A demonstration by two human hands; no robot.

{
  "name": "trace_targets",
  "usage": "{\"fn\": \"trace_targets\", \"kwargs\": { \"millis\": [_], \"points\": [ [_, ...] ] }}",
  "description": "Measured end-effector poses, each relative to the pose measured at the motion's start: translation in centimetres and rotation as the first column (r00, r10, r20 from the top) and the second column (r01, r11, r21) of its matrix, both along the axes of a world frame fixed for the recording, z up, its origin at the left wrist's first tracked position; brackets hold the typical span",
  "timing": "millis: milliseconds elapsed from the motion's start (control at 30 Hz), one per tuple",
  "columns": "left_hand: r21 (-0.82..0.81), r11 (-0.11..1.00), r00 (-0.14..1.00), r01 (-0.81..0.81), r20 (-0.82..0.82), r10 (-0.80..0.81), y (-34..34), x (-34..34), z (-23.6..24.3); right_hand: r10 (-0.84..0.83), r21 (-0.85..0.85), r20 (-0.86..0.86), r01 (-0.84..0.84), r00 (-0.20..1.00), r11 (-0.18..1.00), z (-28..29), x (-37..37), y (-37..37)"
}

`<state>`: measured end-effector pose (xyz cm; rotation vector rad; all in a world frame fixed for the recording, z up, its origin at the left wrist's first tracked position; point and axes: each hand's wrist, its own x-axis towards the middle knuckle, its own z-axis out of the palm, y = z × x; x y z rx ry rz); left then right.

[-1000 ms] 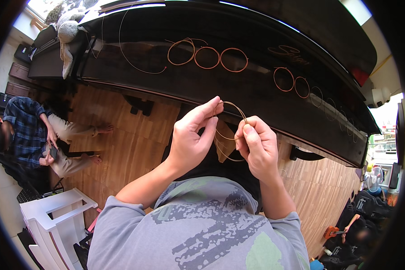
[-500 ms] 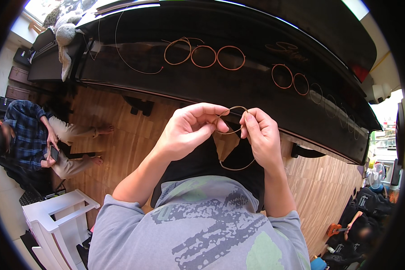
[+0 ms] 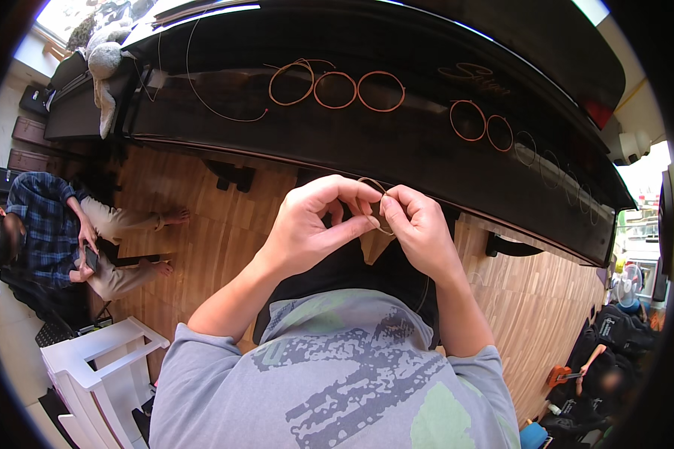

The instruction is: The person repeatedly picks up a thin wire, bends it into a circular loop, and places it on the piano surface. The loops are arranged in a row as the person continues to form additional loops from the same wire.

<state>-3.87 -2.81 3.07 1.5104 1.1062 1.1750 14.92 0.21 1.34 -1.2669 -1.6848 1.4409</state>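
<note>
My left hand and my right hand are close together, both pinching a thin brass-coloured coiled string, whose loop is mostly hidden by my fingers. Below them a tan piece, apparently paper, lies against dark cloth at my lap. Just beyond my hands is the glossy black piano. On it lie several copper-coloured string coils, several fainter silver coils toward the right and a long loose string toward the left.
A seated person in plaid holds a phone at left, near white wooden furniture. A grey plush toy rests on the piano's left end. At lower right, another person is beside an orange stringed instrument and black bags.
My hands have drawn closer, the right one moving left and the left one turning flatter. The string loop between them has narrowed and is more hidden by my fingers.
</note>
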Motion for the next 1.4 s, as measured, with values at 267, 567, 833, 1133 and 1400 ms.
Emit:
{"fn": "trace_targets", "kwargs": {
  "millis": [267,567,833,1133,1400],
  "points": [
    [0.282,0.951,0.991,-0.124,0.075,0.108,-0.5,-0.4,-2.2,0.029,-0.012,-0.049,-0.029,0.998,0.999,0.5,0.8,0.6],
    [0.333,0.943,0.980,-0.012,0.192,-0.055,-0.9,-2.2,-4.4,-0.090,0.009,-0.232,0.095,0.969,0.995,0.3,1.5,0.8],
    [-0.065,0.989,0.968,-0.135,0.205,0.146,-1.2,-4.2,-6.0,-0.093,0.186,-0.290,0.151,0.953,0.971,1.6,2.0,0.9],
    [-0.043,0.960,0.892,0.277,0.383,-0.240,1.3,0.5,0.0,-0.027,0.192,-0.277,0.083,0.961,0.978,1.9,0.0,0.3],
    [-0.080,0.892,0.448,0.444,0.883,-0.144,2.4,3.9,-2.1,-0.177,0.231,-0.255,0.238,0.951,0.943,0.8,-0.6,-0.2]
  ]
}}
